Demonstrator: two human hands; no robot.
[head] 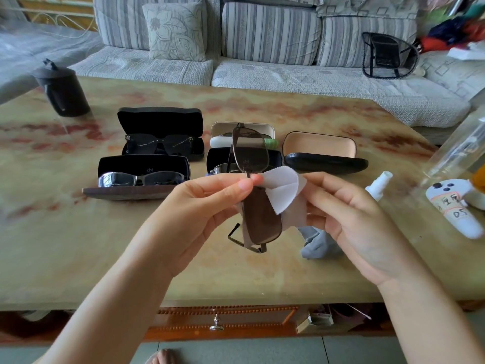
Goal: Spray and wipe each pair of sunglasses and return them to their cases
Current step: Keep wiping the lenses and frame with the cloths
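marbled table (pixel 105 245) laid with glasses cases (pixel 161 122)
five lie open in two rows, tan-lined case (pixel 321 149) rightmost; black canister (pixel 63 93) back left; spray bottle (pixel 378 185), grey cloth (pixel 319 244), labelled white controller (pixel 455 208) right.

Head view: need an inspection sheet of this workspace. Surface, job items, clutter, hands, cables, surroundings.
Surface: marbled tan-and-red table, glossy.
Job's things: brown sunglasses held on end above the table; white cloth against their lower lens; rear-left case and front-left case open, each holding sunglasses; tan-lined case open, empty; spray bottle by the right hand.
Clutter: grey cloth, dark lidded container, labelled white controller, clear bottle.
Hands: left hand fingers pinch the sunglasses near the bridge; right hand holds the white cloth.
Cables: none on the table; thin cord-like line far left, unclear.
Surroundings: striped sofa, cushion, mesh back support, drawer below.
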